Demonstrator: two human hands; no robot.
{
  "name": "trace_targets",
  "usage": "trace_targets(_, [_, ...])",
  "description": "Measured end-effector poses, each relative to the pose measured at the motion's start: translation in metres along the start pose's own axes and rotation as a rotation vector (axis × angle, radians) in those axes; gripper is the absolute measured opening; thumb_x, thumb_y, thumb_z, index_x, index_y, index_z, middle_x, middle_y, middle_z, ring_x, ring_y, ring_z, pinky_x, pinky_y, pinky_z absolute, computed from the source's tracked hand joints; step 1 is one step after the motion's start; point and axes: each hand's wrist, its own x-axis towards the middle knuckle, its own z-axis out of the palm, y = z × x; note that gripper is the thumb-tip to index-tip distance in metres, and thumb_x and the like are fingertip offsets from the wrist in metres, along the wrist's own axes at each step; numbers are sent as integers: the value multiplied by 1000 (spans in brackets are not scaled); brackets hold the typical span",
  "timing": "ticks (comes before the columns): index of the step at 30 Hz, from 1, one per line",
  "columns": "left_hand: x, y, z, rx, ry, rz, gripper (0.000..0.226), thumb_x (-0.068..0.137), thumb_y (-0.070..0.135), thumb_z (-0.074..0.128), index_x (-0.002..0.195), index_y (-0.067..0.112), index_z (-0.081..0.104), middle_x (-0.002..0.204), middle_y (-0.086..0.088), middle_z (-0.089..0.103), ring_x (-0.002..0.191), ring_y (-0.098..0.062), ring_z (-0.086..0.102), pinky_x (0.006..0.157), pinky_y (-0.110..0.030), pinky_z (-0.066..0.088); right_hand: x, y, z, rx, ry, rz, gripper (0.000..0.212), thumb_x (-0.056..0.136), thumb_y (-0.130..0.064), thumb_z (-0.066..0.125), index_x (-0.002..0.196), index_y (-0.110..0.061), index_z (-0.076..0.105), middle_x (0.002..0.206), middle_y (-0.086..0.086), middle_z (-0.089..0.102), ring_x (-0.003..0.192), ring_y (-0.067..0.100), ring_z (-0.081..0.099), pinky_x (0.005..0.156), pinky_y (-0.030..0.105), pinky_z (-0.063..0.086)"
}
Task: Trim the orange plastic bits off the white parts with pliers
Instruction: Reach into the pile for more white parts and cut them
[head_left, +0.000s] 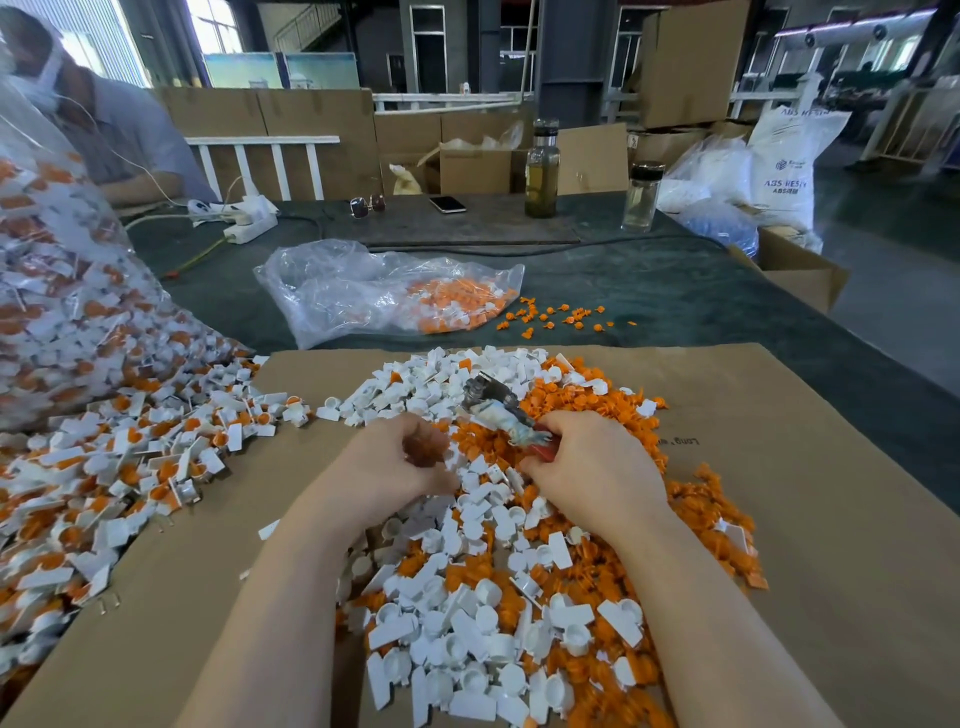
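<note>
My right hand (592, 467) grips the red handles of the pliers (498, 408), whose grey jaws point up and left over the pile. My left hand (400, 462) is curled round an orange plastic bit (423, 447) held in its fingers, just left of the pliers' jaws. Under both hands lies a heap of trimmed white parts (467, 639) mixed with loose orange bits (576, 400) on a brown cardboard sheet (810, 519). A spill of untrimmed white-and-orange parts (119, 467) lies to the left.
A large clear bag (57, 291) full of parts stands at far left. A flatter clear bag (384, 291) and scattered orange bits lie beyond the cardboard. Two bottles (541, 166), a phone (448, 204), sunglasses and a power strip sit at the table's far edge. A person sits at back left.
</note>
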Motion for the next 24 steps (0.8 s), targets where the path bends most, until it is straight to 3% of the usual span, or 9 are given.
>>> trace_targets(3, [-1,4,4,107,-25,81,34,83,16,77,108,37,65,107,6,58,83,-8,60,58,-14,44,-1,-1,1,-6,5,-20,18,87,-45,61,102,-37,64,83,-15,61,71,6,56,52,25,50])
trace_targets(6, [-2,7,6,122,8,133,31,83,14,77,91,42,66,98,9,60,82,-7,60,61,-13,44,-1,-2,2,-11,17,-36,19,86,-42,62,105,-37,64,86,-15,62,72,6,56,50,24,48])
trace_targets(9, [-2,8,8,117,35,128,24,83,17,79,87,38,68,90,11,63,80,-7,60,65,-16,46,0,-3,2,-11,31,-33,18,87,-43,61,103,-37,63,84,-16,61,71,5,55,49,23,46])
trace_targets(13, [1,6,7,62,84,90,14,82,18,80,85,29,72,81,10,68,66,-4,60,55,-14,44,0,-1,1,17,39,-30,14,87,-39,62,101,-35,61,85,-14,60,70,5,54,47,22,39])
trace_targets(18, [1,7,8,-45,139,19,14,82,15,79,79,27,73,69,17,72,61,-4,66,56,-19,52,1,-2,-2,191,85,-11,3,88,-31,59,91,-32,57,78,-14,59,67,7,56,54,29,50])
trace_targets(20, [1,7,9,-62,147,29,15,86,13,75,85,28,71,71,14,73,62,-6,67,55,-23,55,1,-2,-2,275,109,3,10,90,-31,58,98,-28,61,82,-13,61,69,7,57,56,28,50])
trace_targets(22, [1,8,11,-83,159,54,18,90,15,69,93,33,70,79,5,74,61,-17,67,52,-26,54,1,-2,-2,380,118,21,22,91,-30,59,111,-24,64,85,-13,62,69,7,57,55,24,44])
trace_targets(24, [1,8,11,-114,161,84,25,94,17,65,97,41,69,80,2,71,52,-11,58,43,-19,46,2,-3,-3,477,114,41,28,91,-29,60,117,-21,64,87,-13,62,68,6,55,58,23,42])
